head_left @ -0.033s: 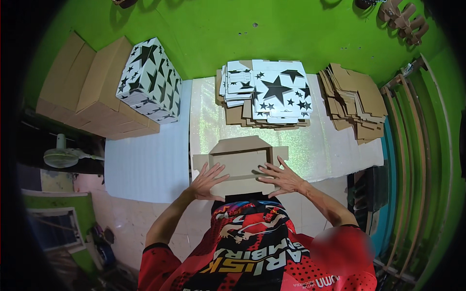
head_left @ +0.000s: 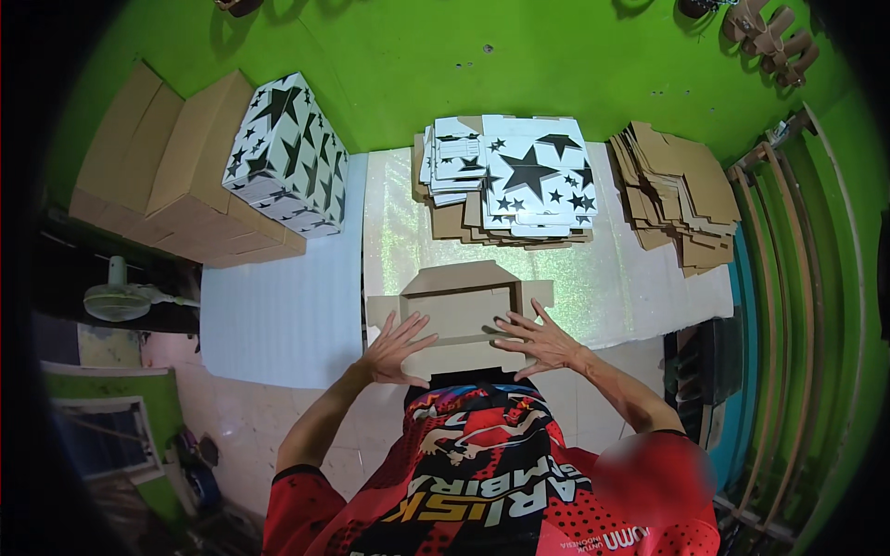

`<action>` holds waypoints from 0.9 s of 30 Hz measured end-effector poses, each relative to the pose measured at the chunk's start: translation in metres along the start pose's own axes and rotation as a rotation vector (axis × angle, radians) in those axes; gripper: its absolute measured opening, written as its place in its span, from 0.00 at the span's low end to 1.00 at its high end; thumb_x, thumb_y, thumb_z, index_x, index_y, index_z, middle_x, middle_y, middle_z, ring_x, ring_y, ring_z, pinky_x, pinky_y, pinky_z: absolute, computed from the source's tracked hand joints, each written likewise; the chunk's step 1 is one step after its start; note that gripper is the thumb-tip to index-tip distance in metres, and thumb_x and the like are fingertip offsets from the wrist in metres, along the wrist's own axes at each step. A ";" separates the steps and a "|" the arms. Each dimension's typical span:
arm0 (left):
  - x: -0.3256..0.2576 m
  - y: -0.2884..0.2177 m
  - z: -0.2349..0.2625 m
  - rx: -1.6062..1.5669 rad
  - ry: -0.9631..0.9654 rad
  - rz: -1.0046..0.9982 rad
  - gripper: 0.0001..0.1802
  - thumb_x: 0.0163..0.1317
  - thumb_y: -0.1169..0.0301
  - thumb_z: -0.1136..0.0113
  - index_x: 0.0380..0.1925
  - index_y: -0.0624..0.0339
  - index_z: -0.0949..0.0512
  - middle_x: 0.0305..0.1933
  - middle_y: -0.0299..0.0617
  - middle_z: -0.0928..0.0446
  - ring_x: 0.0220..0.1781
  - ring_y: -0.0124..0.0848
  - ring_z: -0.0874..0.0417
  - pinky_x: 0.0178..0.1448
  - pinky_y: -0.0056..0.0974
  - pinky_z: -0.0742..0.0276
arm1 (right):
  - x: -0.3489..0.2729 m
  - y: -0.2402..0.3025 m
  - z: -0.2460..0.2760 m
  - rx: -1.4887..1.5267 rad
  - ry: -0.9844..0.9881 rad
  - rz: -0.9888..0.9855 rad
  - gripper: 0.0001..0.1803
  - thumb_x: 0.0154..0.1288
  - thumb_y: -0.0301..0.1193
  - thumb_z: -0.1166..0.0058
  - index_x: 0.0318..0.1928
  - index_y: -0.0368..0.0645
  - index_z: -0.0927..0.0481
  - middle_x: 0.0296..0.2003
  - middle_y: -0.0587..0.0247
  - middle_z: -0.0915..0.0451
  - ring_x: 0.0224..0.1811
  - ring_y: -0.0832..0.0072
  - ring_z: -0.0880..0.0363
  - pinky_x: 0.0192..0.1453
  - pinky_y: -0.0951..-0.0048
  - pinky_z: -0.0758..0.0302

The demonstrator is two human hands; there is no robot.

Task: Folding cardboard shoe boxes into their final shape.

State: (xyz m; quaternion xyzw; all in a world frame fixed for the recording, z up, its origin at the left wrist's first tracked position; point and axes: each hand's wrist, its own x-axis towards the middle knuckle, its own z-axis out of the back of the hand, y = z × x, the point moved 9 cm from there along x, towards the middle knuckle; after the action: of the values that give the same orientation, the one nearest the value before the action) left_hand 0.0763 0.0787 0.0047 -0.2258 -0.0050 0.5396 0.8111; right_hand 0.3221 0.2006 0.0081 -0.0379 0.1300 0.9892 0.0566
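we see our left hand [head_left: 394, 347] spread flat, fingers wide apart, pressing on the near left part of a brown cardboard box [head_left: 461, 310] that lies half folded on the shiny mat [head_left: 593, 278] in front of us. our right hand [head_left: 538, 341] is spread the same way on the near right part of the box, fingers fanned out and pointing up and to the left. neither hand grips anything; both lie open with palms down on the cardboard. the box sits in the middle of the view, just beyond our red and black shirt [head_left: 482, 473], with its side walls partly raised around a shallow hollow and short flaps sticking out to the left and right.

farther away, against the green wall [head_left: 464, 56], a pile of flat white sheets printed with black stars [head_left: 533, 176] rests on some brown sheets. to its right lies a loose stack of plain brown cardboard blanks [head_left: 681, 190], fanned unevenly. to the left, a finished white box with black stars [head_left: 292, 153] stands on a heap of plain brown boxes [head_left: 167, 176]. a white sheet [head_left: 283, 306] covers the floor to the left of the mat, touching its edge. a small fan [head_left: 120, 296] stands at the far left, in shadow. curved wooden strips [head_left: 797, 306] run down the right side.
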 end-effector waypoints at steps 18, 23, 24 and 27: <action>-0.022 -0.002 -0.011 -0.134 -0.218 -0.108 0.47 0.57 0.77 0.38 0.80 0.41 0.36 0.85 0.44 0.39 0.83 0.43 0.34 0.88 0.55 0.42 | 0.006 0.000 0.002 0.174 -0.133 -0.006 0.45 0.68 0.24 0.43 0.82 0.70 0.40 0.69 0.59 0.20 0.69 0.65 0.19 0.81 0.60 0.28; -0.021 -0.002 -0.015 -0.068 -0.181 -0.161 0.46 0.58 0.73 0.37 0.80 0.44 0.35 0.85 0.45 0.40 0.84 0.44 0.37 0.88 0.56 0.43 | 0.008 -0.002 0.001 0.165 -0.061 -0.042 0.47 0.66 0.23 0.40 0.82 0.71 0.40 0.68 0.59 0.19 0.68 0.64 0.18 0.82 0.59 0.28; -0.023 -0.003 -0.012 -0.108 -0.192 -0.155 0.45 0.59 0.70 0.34 0.80 0.46 0.35 0.85 0.48 0.40 0.85 0.47 0.38 0.88 0.59 0.45 | 0.007 -0.004 0.004 0.200 -0.088 -0.029 0.46 0.66 0.27 0.37 0.82 0.68 0.39 0.69 0.58 0.20 0.68 0.63 0.19 0.81 0.58 0.28; -0.036 0.001 -0.004 -0.160 -0.355 0.005 0.47 0.61 0.64 0.29 0.81 0.50 0.38 0.85 0.56 0.43 0.86 0.54 0.43 0.86 0.68 0.52 | 0.001 -0.001 0.031 0.285 -0.267 -0.077 0.45 0.65 0.37 0.32 0.81 0.60 0.38 0.72 0.55 0.25 0.71 0.57 0.23 0.81 0.55 0.29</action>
State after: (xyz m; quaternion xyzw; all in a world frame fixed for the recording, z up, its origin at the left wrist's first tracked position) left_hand 0.0611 0.0456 0.0091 -0.1911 -0.1903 0.5707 0.7756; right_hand 0.3191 0.2099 0.0374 0.0972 0.2585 0.9541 0.1158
